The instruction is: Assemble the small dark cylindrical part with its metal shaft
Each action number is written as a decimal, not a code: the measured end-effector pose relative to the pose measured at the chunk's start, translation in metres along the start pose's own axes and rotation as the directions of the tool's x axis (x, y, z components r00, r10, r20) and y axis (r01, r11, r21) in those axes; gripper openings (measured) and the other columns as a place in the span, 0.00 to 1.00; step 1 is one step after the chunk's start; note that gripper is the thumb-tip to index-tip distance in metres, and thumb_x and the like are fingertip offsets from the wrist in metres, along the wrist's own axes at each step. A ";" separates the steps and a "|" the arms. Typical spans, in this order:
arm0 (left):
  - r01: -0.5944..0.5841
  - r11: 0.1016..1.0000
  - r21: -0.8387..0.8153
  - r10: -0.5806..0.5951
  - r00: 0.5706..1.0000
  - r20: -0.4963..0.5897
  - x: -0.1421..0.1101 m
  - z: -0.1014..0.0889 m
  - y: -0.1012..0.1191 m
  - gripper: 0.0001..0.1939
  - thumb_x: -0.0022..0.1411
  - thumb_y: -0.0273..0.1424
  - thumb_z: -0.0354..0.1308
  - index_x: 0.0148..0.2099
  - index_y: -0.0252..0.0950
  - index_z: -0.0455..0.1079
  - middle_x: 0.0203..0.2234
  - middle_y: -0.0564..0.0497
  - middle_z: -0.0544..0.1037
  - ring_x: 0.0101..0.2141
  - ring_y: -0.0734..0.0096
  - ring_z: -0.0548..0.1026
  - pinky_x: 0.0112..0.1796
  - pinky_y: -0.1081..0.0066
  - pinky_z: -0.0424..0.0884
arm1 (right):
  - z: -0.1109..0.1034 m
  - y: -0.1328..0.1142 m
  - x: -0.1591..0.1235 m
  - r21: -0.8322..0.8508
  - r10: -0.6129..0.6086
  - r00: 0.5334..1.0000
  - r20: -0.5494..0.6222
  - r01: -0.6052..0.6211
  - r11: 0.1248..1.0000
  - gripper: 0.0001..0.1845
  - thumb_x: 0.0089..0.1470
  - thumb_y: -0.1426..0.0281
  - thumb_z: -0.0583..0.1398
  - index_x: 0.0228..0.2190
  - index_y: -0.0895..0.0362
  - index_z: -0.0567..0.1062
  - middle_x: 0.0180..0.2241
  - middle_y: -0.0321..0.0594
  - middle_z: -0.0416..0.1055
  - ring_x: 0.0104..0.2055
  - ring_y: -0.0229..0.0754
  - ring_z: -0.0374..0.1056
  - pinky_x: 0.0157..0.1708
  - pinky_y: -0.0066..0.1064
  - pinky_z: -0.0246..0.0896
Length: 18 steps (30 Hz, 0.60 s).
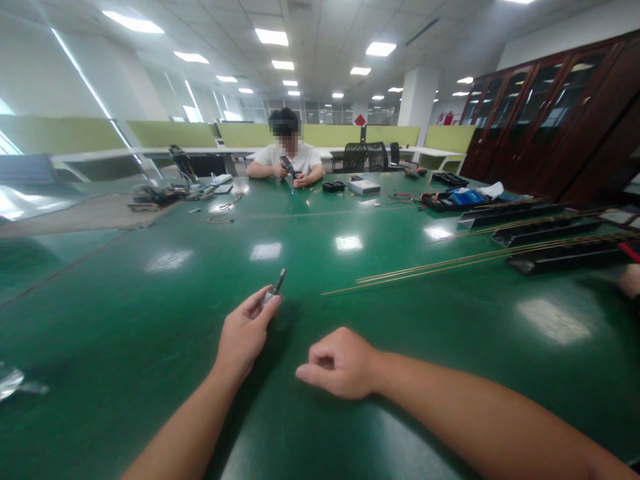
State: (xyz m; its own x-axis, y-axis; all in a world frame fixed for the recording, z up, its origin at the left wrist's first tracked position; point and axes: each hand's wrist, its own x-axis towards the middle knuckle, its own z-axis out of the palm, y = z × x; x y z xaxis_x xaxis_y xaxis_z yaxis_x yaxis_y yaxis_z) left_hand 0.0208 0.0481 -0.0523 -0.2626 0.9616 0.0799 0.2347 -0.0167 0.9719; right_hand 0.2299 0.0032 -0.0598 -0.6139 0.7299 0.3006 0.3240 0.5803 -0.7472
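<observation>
My left hand point(245, 333) is raised over the green table point(150, 320) and pinches a small grey metal tool point(274, 291) with a thin tip pointing up and away. My right hand point(339, 363) rests on the table just right of it, fingers curled into a loose fist with the forefinger stretched left; nothing shows in it. Both forearms come in from the bottom edge.
Long thin brass rods point(450, 263) lie on the right, running to black trays point(565, 253). A person in a white shirt point(287, 160) sits at the far side handling a small object. Boxes, cables and tools clutter the far edge. Dark wooden cabinets point(550, 113) stand right.
</observation>
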 end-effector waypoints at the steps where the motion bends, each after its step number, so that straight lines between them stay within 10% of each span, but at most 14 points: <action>1: 0.010 1.000 -0.023 -0.010 1.000 -0.001 0.001 0.000 -0.001 0.32 0.53 0.46 0.67 0.56 0.35 0.71 0.44 0.43 0.80 0.45 0.59 0.78 0.51 0.61 0.72 | 0.000 0.000 0.000 -0.003 -0.006 1.000 0.001 0.006 1.000 0.20 0.58 0.58 0.60 0.19 0.57 0.71 0.16 0.29 0.60 0.20 0.31 0.56 0.22 0.24 0.48; 18: -0.117 0.988 0.097 0.108 0.990 0.096 -0.019 -0.009 0.025 0.33 0.49 0.48 0.67 0.51 0.34 0.69 0.45 0.41 0.79 0.47 0.55 0.77 0.55 0.56 0.70 | 0.002 0.006 0.002 -0.019 0.053 0.997 0.049 -0.052 0.998 0.22 0.59 0.56 0.59 0.22 0.58 0.73 0.18 0.29 0.61 0.21 0.31 0.56 0.24 0.24 0.48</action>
State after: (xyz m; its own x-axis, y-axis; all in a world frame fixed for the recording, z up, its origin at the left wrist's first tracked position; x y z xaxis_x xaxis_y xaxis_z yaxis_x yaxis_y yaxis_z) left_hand 0.0233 0.0270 -0.0279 -0.1452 0.9760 0.1625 0.3537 -0.1021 0.9297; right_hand 0.2289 0.0077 -0.0649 -0.6306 0.7408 0.2313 0.3688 0.5482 -0.7506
